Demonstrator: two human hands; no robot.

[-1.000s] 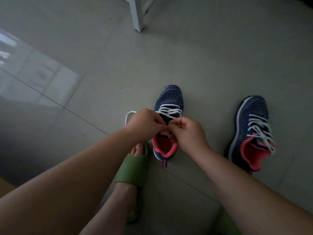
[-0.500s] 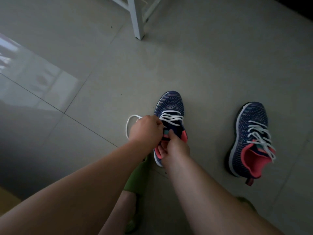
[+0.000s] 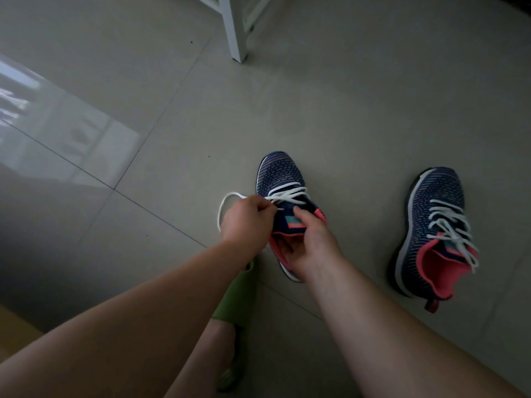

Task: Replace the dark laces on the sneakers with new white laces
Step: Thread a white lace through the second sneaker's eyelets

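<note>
Reaching down over the floor (image 3: 344, 110), my left hand (image 3: 247, 222) pinches the white lace (image 3: 287, 195) in a closed grip at the near sneaker (image 3: 280, 173), while my right hand (image 3: 309, 248) curls around its tongue and pink collar. The lace loops out left of my left grip, its end hidden inside the fist. The second sneaker (image 3: 434, 225), already laced white, lies well apart to the right.

My hands (image 3: 287, 234) meet over the near sneaker (image 3: 283, 179); second sneaker (image 3: 436, 202) well right; furniture leg (image 3: 235, 33) behind.
</note>
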